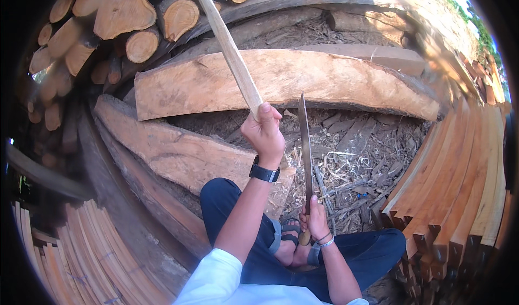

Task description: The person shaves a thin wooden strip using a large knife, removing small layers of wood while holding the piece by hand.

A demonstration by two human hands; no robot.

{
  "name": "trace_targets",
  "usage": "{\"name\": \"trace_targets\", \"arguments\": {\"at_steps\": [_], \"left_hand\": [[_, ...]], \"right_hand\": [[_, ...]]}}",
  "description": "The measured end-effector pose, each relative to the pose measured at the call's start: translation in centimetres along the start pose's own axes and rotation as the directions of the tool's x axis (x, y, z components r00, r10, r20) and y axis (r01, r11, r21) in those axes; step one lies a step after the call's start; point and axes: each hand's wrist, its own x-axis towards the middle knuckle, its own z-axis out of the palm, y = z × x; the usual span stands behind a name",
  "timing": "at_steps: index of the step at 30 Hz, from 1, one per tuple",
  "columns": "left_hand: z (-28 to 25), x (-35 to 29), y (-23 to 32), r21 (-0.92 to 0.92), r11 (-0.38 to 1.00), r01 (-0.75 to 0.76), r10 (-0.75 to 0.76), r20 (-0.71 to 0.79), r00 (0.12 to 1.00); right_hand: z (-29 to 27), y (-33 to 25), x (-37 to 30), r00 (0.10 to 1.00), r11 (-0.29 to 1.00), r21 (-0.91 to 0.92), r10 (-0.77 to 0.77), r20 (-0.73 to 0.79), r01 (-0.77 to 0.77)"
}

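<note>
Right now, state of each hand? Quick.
Left hand: closed, holding a long pale wooden stick.
Right hand: closed around the handle of a long-bladed knife, blade pointing away from the person.

This is looking like a timber yard; cut logs (181, 18) are lying piled at the upper left, with their round, sawn ends showing; thick slabs (286, 81) with rough edges are stretching across the middle; long sawn boards (448, 170) are resting in a stack at the right, and thinner strips (94, 251) are lying side by side at the lower left; wood scraps (354, 162) are littering the ground; green leaves (478, 21) are showing at the bright, blurred upper right, so that side is perhaps opening outdoors.
</note>
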Motion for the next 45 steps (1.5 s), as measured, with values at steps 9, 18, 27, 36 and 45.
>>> {"name": "trace_targets", "arguments": {"at_steps": [9, 18, 27, 36, 45], "left_hand": [[1.2, -0.3, 0.0, 0.038, 0.999, -0.001, 0.000, 0.002, 1.000], [2.2, -0.9, -0.2, -0.002, 1.000, 0.024, -0.024, 0.071, 0.997], [1.5, -1.0, 0.0, 0.020, 0.999, 0.036, -0.037, 0.072, 0.997], [3.0, -1.5, 0.2, 0.065, 0.998, 0.018, -0.023, 0.079, 0.997], [2.3, 0.0, 0.9, 0.044, 0.997, 0.067, -0.068, 0.017, 0.998]], "right_hand": [[-2.3, 7.3, 1.9, 0.978, 0.932, -0.298, 0.193, -0.077, -0.207], [-3.7, 6.7, 2.4, 0.817, 0.665, 0.475, 0.439, 0.375, -0.576], [-1.7, 1.1, 0.2, 1.000, 0.997, -0.077, -0.003, -0.031, 0.001], [-3.1, 12.0, 3.4, 0.977, 0.785, -0.620, -0.121, -0.178, -0.015], [-2.3, 4.5, 1.7, 0.916, 0.819, 0.413, 0.333, 0.224, -0.399]]}}
